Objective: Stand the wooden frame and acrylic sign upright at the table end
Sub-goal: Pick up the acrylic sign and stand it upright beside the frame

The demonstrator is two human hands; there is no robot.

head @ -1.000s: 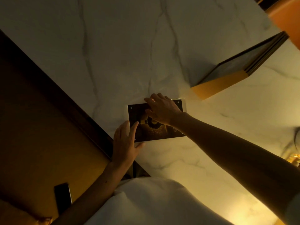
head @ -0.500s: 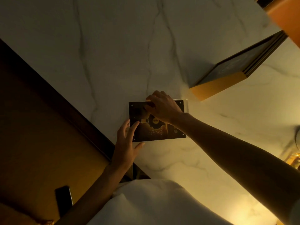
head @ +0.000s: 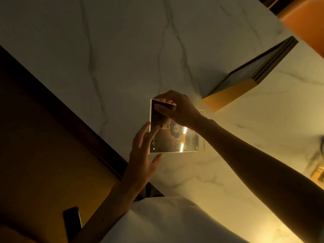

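The acrylic sign (head: 172, 140), a clear slab with a dark printed card inside, is tilted up off the white marble table (head: 122, 50), its left edge raised and glare on its face. My right hand (head: 177, 109) pinches its top edge between thumb and fingers. My left hand (head: 142, 155) touches the sign's lower left edge with spread fingers. The wooden frame (head: 252, 76), dark-rimmed with a yellow-lit underside, stands tilted on the table to the right, beyond the sign and apart from both hands.
The table's dark wooden edge (head: 73, 113) runs diagonally at left, with brown floor beyond. A dark phone-like object (head: 71, 223) lies at lower left. An orange surface (head: 305, 23) fills the top right corner. My white garment (head: 166, 220) covers the bottom.
The sign lay flat on the table; now my right hand has lifted its top edge so it tilts up. My left hand shifted to steady the lower left edge.
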